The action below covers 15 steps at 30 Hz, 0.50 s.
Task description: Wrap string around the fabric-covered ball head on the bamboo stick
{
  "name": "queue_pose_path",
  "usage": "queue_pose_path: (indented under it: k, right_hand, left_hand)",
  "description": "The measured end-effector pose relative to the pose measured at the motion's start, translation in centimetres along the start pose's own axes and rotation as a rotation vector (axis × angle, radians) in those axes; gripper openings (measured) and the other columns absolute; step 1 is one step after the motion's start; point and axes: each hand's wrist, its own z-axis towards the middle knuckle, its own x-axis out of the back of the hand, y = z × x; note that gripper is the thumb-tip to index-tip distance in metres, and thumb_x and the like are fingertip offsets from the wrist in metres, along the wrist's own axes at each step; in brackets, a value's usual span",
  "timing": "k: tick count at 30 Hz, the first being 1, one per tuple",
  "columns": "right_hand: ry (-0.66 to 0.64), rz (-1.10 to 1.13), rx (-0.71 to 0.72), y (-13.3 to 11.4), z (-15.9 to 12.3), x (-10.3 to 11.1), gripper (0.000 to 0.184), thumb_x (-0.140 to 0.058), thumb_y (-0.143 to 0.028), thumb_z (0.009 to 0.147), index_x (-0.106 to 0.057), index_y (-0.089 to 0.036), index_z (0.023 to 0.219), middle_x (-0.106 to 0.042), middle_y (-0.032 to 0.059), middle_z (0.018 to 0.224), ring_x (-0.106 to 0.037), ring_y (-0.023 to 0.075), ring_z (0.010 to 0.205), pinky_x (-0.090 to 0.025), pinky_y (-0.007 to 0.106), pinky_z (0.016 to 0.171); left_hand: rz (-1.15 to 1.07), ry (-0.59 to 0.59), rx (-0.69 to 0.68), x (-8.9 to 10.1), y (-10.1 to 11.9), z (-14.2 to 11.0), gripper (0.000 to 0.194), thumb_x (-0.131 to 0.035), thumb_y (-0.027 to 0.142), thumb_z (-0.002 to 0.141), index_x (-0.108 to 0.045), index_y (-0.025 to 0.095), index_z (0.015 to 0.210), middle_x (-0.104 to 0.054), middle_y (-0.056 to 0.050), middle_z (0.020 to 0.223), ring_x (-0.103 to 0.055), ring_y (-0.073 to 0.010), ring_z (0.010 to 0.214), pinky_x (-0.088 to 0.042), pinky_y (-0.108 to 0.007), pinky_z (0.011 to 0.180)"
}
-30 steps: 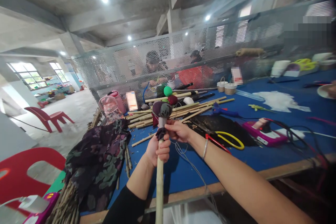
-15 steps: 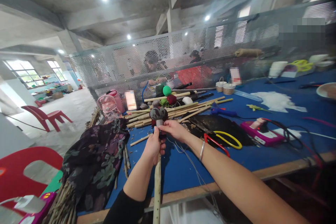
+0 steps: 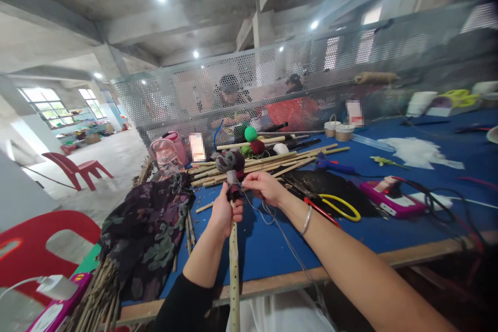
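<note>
My left hand (image 3: 224, 213) is wrapped around a pale wooden stick (image 3: 234, 275) with small dark holes along it. The stick slants up from the table's front edge. At its top sits a bunch of dark patterned fabric balls (image 3: 229, 160), with a grey and dark red wrapped neck (image 3: 232, 178) just above my fist. Beside that neck, my right hand (image 3: 263, 188) pinches a thin grey cord (image 3: 288, 246). The cord runs from the neck, loops under my fingers and trails over the table's front edge. My fingertips are slightly apart from the neck.
Scissors (image 3: 338, 207) with red and yellow handles lie right of my right hand, near a purple power strip (image 3: 391, 202). Wooden sticks (image 3: 268, 166) lie behind the fabric balls. Dark floral cloth (image 3: 143, 233) drapes at left. A perforated metal screen (image 3: 171, 93) stands behind, with people beyond.
My right hand has drawn away from the wrapped neck to the right, with the cord between its fingers. The fabric-ball top has tilted slightly left; my left hand keeps its hold.
</note>
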Motion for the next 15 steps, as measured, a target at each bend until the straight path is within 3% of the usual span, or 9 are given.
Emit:
queue_pose_path:
  k: [5,10,13,15]
  right_hand:
    - [-0.031,0.036,-0.034,0.1,0.1,-0.1,0.030,-0.071,-0.036,0.057,-0.049,-0.016,0.063,-0.028,-0.0116,0.035,-0.016,0.0018,0.030,-0.007,0.019,0.032]
    - [-0.214,0.127,-0.038,0.4,0.0,0.3,0.036,-0.071,-0.034,0.060,-0.052,-0.015,0.084,-0.041,-0.0096,0.043,-0.013,0.0009,0.032,-0.005,0.018,0.032]
    - [-0.305,0.168,-0.112,1.0,-0.2,0.8,0.040,-0.069,-0.035,0.063,-0.052,-0.015,0.092,-0.029,-0.0125,0.039,-0.011,0.0015,0.032,-0.006,0.017,0.033]
    - [-0.316,0.183,-0.159,1.3,-0.1,1.1,0.037,-0.070,-0.036,0.062,-0.052,-0.015,0.086,-0.023,-0.0132,0.038,-0.011,0.0014,0.032,-0.006,0.016,0.033]
  left_hand:
    - [-0.086,-0.121,0.093,0.1,0.2,-0.3,0.047,-0.034,0.063,0.078,-0.039,0.018,0.067,-0.031,0.007,0.045,-0.019,-0.0020,0.030,-0.010,-0.013,0.030]
    - [-0.175,-0.410,0.264,0.8,0.4,-0.8,0.066,-0.025,0.080,0.065,-0.045,0.017,0.071,-0.023,0.008,0.044,-0.012,-0.0015,0.031,-0.008,-0.012,0.029]
    - [-0.191,-0.520,0.369,1.0,-0.1,-0.6,0.065,-0.029,0.080,0.063,-0.042,0.017,0.066,-0.020,0.009,0.044,-0.008,-0.0004,0.032,-0.007,-0.011,0.029]
    - [-0.137,-0.522,0.410,0.9,-0.7,-0.1,0.065,-0.028,0.081,0.061,-0.039,0.017,0.062,-0.021,0.009,0.042,-0.009,-0.0005,0.031,-0.007,-0.012,0.028]
